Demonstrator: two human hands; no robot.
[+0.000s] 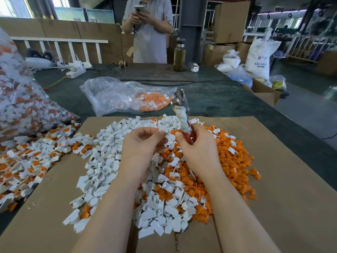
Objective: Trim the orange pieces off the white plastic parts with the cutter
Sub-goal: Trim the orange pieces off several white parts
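Behind table, sack (259,59) reads "ABS RESIN"; right hand (198,150) grips cutter (182,114), left hand (141,145) pinches white part (162,132)

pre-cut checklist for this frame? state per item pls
1. Cutter gripped: ok, right hand is wrapped round the red handles.
2. Part held: ok, left hand pinches a white part at its fingertips.
3. Orange piece on that part: cannot tell, none shows.
4. Part between the blades: not ok, cutter head points up and away, apart from the part.
5. Blades open: cannot tell.
6. Untrimmed stock: ok, white-and-orange parts lie to the left.
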